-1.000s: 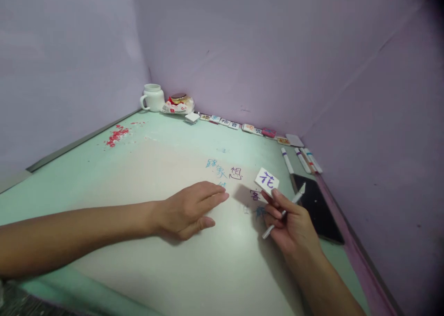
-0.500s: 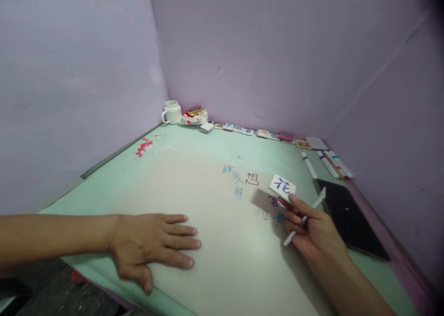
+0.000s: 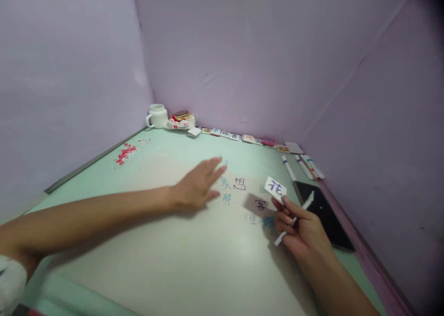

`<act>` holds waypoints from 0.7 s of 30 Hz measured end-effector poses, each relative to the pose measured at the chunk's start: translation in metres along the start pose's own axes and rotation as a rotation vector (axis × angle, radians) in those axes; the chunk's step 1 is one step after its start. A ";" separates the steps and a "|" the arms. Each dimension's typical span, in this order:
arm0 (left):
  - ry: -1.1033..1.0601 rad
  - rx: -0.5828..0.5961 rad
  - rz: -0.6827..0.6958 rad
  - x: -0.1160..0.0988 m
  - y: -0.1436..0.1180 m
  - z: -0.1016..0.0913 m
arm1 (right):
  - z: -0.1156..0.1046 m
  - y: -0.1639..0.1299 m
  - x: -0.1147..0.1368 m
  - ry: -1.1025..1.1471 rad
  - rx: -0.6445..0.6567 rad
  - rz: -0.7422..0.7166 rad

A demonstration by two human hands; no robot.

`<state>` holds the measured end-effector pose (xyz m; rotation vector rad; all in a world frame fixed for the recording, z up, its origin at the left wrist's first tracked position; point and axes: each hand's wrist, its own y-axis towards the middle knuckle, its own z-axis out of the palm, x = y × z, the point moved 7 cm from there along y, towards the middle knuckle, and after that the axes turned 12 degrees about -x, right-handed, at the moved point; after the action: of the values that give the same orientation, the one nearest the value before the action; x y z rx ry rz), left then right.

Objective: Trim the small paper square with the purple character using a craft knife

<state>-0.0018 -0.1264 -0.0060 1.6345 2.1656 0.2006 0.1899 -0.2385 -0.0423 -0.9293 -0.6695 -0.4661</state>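
My right hand (image 3: 300, 226) pinches a small white card (image 3: 274, 187) with a purple Chinese character on it. The same hand also holds a slim white pen (image 3: 280, 238), which slants across the palm with its pointed end up to the right. Over the middle of the table, my left hand (image 3: 197, 184) is open and holds nothing, its fingers apart. Near its fingertips lie handwritten characters (image 3: 239, 183) in purple and blue on the tabletop (image 3: 194, 260). Part of this writing is hidden by the left hand and the card.
A white mug (image 3: 158, 117) and a crumpled packet (image 3: 180, 120) stand in the far left corner. Several small character cards (image 3: 234, 137) line the back edge. At the right lie several white markers (image 3: 287, 168) and a black tablet-like slab (image 3: 333, 228). Red marks (image 3: 125, 154) show at left.
My left hand has lifted from the near left of the table and reached forward and right towards the writing. My right hand still holds the card and pen. The view has shifted slightly right.
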 end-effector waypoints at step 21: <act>0.068 0.308 -0.108 -0.065 0.047 0.076 | -0.004 -0.011 0.050 0.103 0.054 -0.227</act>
<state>0.0853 -0.1841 -0.0420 1.6826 2.4261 -0.1179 0.2199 -0.2515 -0.0028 -0.7761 -0.6937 -0.6894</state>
